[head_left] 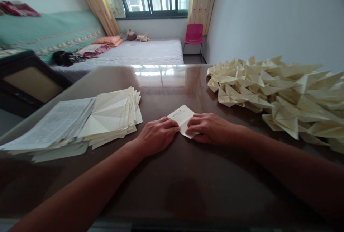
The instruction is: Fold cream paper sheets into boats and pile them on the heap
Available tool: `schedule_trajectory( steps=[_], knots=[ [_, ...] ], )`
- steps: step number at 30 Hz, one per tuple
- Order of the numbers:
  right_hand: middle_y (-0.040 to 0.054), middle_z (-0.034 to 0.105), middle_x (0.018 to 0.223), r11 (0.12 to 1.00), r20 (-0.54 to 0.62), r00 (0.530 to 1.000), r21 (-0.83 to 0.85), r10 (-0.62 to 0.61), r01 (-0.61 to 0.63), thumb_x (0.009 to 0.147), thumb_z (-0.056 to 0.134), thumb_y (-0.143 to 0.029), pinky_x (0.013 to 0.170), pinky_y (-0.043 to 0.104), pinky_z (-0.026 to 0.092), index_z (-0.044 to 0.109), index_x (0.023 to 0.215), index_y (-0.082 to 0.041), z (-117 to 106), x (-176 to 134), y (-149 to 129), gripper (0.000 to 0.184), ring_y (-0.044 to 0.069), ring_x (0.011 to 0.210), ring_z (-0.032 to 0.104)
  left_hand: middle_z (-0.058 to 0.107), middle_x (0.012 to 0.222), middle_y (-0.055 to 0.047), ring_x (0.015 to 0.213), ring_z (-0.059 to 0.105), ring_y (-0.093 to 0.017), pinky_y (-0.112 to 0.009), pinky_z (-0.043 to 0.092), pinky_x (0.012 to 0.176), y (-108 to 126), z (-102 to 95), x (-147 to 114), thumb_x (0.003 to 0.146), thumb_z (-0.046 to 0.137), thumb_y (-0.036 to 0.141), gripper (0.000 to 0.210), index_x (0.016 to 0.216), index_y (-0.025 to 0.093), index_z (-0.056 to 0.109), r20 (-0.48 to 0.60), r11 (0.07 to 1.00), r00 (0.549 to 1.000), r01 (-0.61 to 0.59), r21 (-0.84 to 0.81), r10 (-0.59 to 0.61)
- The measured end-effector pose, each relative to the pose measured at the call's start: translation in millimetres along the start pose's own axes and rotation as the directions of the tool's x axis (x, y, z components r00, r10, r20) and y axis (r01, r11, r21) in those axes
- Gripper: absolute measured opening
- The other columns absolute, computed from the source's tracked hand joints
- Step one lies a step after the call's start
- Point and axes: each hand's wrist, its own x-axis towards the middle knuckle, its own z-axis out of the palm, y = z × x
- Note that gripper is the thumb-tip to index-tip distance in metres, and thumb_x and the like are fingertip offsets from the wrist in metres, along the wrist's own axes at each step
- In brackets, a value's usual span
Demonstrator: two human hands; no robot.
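Observation:
A small folded sheet of cream paper (182,113) lies on the dark tabletop in front of me, with a printed mark and line of text near its upper left. My left hand (160,134) is closed on its left edge, fingers curled and pressed together. Over the paper's right side, my right hand (208,127) bends its fingers down onto it, closed. Both sets of fingertips cover parts of the sheet's lower half, and my thumbs are mostly hidden.
To the left sits a stack of creased cream sheets (109,115), overlapping a pile of printed paper (59,121). A large heap of folded paper pieces (271,85) covers the right side. Beyond the glossy table (172,181) are a bed (161,51) and a pink chair (194,34).

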Motion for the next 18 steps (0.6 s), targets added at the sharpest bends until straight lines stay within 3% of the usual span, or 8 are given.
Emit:
schedule_trajectory(
  steps=[4, 8, 14, 18],
  knots=[
    [0.0051, 0.068, 0.088, 0.976, -0.076, 0.989, 0.186, 0.130, -0.115, 0.095, 0.045, -0.034, 0.072, 0.025, 0.041, 0.069, 0.087, -0.018, 3.4, 1.3, 4.2, 0.029, 0.014, 0.079, 0.059, 0.067, 0.112, -0.003, 0.105, 0.059, -0.018, -0.031, 0.052, 0.086, -4.2, -2.9, -2.5, 0.092, 0.040, 0.020, 0.032, 0.111, 0.024, 0.066, 0.002, 1.000, 1.000, -0.017, -0.021, 0.017],
    [0.0019, 0.063, 0.066, 0.916, -0.095, 0.935, 0.258, 0.341, -0.308, 0.093, 0.046, -0.036, 0.058, 0.023, 0.035, 0.064, 0.073, -0.016, 14.3, 5.4, 9.3, 0.034, 0.012, 0.059, 0.051, 0.068, 0.112, -0.003, 0.105, 0.059, -0.018, -0.031, 0.052, 0.088, -5.2, -3.2, -2.6, 0.093, 0.039, 0.018, 0.032, 0.109, 0.022, 0.066, 0.008, 0.999, 1.000, -0.027, -0.018, 0.027],
    [0.0008, 0.062, 0.062, 0.845, -0.141, 0.834, 0.135, 0.534, -0.518, 0.091, 0.046, -0.046, 0.053, 0.024, 0.027, 0.060, 0.073, -0.018, 21.8, 7.3, 11.8, 0.036, 0.011, 0.054, 0.049, 0.068, 0.111, -0.003, 0.106, 0.058, -0.018, -0.032, 0.051, 0.089, -5.8, -2.7, -3.1, 0.093, 0.040, 0.018, 0.031, 0.109, 0.020, 0.066, 0.012, 1.000, 1.000, -0.014, -0.013, 0.014],
    [0.0016, 0.065, 0.067, 0.814, -0.150, 0.806, -0.011, 0.573, -0.581, 0.092, 0.043, -0.049, 0.053, 0.025, 0.023, 0.060, 0.078, -0.021, 20.9, 8.7, 9.0, 0.035, 0.014, 0.058, 0.054, 0.068, 0.110, -0.002, 0.105, 0.058, -0.018, -0.032, 0.052, 0.088, -6.3, -3.7, -2.8, 0.094, 0.039, 0.019, 0.030, 0.107, 0.019, 0.066, 0.013, 1.000, 1.000, -0.006, -0.024, 0.006]
  ],
)
